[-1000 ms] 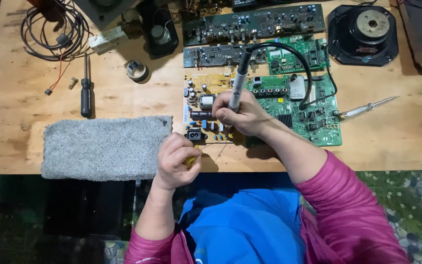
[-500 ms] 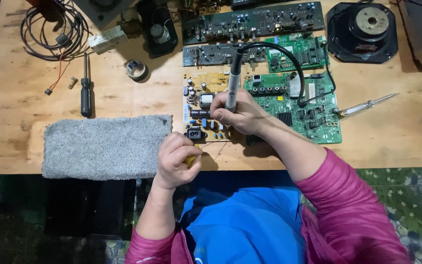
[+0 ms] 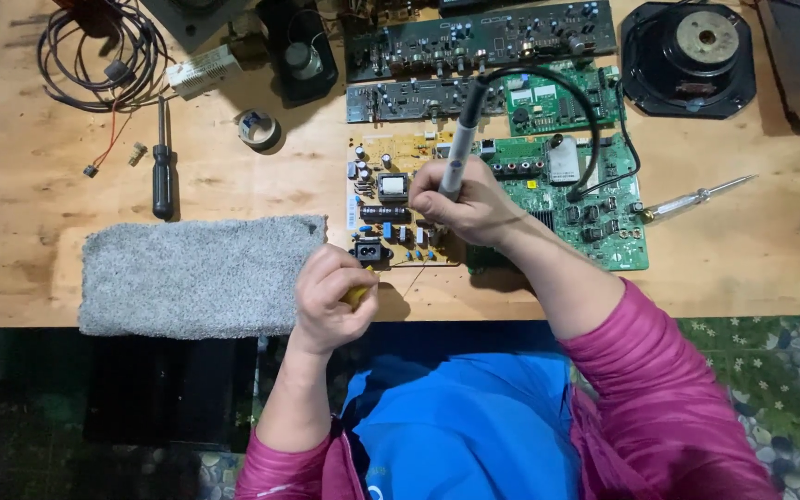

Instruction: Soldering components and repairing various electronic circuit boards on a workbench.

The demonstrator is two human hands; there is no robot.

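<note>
Right hand [image 3: 469,199] closed round a grey soldering iron [image 3: 456,157], long axis running up and away, tip down on the yellow circuit board [image 3: 391,153]; left hand [image 3: 331,296], fisted on a small yellow object [image 3: 356,296], sits just below that board's near edge

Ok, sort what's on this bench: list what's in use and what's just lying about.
In use:
right hand gripping the soldering iron
yellow circuit board
left hand closed on a small yellow thing

Lying about:
grey cloth
black screwdriver
speaker
wire coil
tape roll
</note>
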